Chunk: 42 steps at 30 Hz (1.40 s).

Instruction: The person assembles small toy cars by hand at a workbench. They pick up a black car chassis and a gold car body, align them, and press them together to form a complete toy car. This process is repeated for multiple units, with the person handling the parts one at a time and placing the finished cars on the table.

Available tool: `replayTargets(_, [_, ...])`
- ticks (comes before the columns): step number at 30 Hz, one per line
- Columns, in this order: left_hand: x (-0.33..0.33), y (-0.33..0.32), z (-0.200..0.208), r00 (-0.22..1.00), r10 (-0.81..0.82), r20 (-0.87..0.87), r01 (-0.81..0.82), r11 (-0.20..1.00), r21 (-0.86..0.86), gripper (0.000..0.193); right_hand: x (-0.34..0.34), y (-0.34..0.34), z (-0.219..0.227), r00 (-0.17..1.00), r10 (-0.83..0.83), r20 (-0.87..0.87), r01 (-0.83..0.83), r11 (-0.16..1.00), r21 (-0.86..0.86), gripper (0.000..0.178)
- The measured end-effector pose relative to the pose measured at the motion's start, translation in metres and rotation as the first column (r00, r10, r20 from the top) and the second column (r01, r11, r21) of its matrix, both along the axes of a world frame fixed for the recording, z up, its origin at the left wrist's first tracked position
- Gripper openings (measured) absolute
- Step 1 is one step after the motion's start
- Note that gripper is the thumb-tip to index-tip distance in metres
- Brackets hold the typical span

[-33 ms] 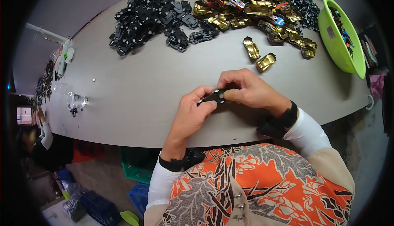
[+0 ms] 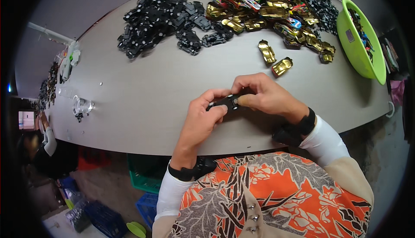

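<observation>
Above the near part of the table, a small black toy car chassis (image 2: 228, 104) with white-centred wheels is held between both hands. My left hand (image 2: 199, 119) is closed on its left end, the thumb lying across it. My right hand (image 2: 269, 97) pinches the right end, with the thumb by a wheel axle. The fingers hide parts of the chassis. Just beyond my right hand lie a gold toy car body (image 2: 266, 52) and another gold car body (image 2: 282, 67).
A heap of black chassis (image 2: 151, 24) is at the far left-centre. Beside it are piled gold car bodies (image 2: 274, 11) and small dark parts (image 2: 317, 6). A green basin (image 2: 367, 65) stands at right, a clear cup (image 2: 81, 106) at left. Another person's arm (image 2: 49, 140) shows far left.
The whole table appears slightly farther right in the picture. Both hands keep hold of the chassis and have hardly moved.
</observation>
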<state>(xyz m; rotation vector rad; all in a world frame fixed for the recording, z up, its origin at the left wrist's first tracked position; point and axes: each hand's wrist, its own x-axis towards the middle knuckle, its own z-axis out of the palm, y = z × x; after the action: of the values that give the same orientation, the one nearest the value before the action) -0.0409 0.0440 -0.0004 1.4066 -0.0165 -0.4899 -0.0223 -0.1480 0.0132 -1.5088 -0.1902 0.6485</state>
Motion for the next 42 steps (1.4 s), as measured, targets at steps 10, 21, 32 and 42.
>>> replayTargets(10, [-0.007, 0.005, -0.008, 0.979, 0.164, -0.12, -0.196, 0.918, -0.345, 0.021, -0.005, -0.001, 0.008, 0.998, -0.048, 0.049, 0.041, 0.991, 0.131, 0.006])
replayTargets(21, [-0.02, 0.004, -0.005, 0.996, -0.089, -0.028, 0.083, 0.984, -0.16, 0.019, -0.007, -0.003, 0.007, 0.987, 0.123, 0.105, -0.134, 0.985, 0.108, 0.003])
replayTargets(32, [-0.034, 0.006, 0.001, 0.993, -0.088, 0.078, 0.066, 0.965, 0.252, 0.012, -0.021, 0.019, -0.009, 0.88, 0.142, 0.453, -0.017, 0.963, -0.269, 0.006])
replayTargets(42, [-0.103, 0.131, 0.023, 0.993, 0.025, 0.112, -0.069, 0.912, 0.405, 0.018, 0.039, -0.044, 0.007, 0.544, 0.032, 0.838, 0.583, 0.704, -0.406, 0.02])
